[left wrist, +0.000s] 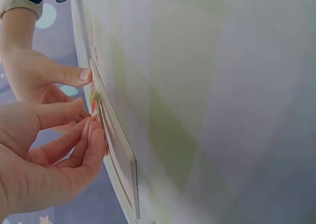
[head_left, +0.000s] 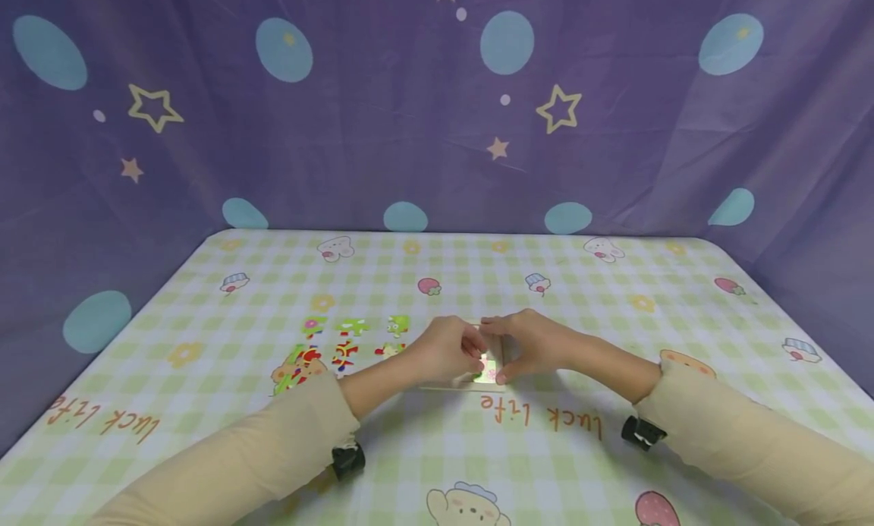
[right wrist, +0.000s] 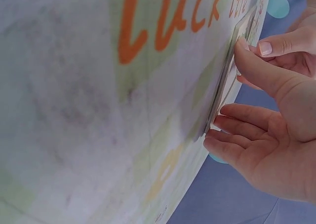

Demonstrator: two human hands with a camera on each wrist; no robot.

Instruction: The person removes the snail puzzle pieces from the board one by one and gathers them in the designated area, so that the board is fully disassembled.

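A shallow pale puzzle board [head_left: 464, 388] lies on the table under both hands. A green and pink puzzle piece [head_left: 487, 373] sits in its near right corner. Close over the board, my left hand [head_left: 447, 348] pinches a small red and green puzzle piece [left wrist: 94, 101] between thumb and fingertips, which hide most of it. My right hand [head_left: 539, 345] spans the board's right side, holding it with the thumb at the near corner and the fingertips at the far edge, as the right wrist view shows.
Several loose puzzle pieces [head_left: 351, 326] lie in rows left of the board, some partly hidden behind the left forearm. A checked cloth with printed figures covers the table [head_left: 410, 450]. A purple curtain [head_left: 410, 116] stands along the back and sides.
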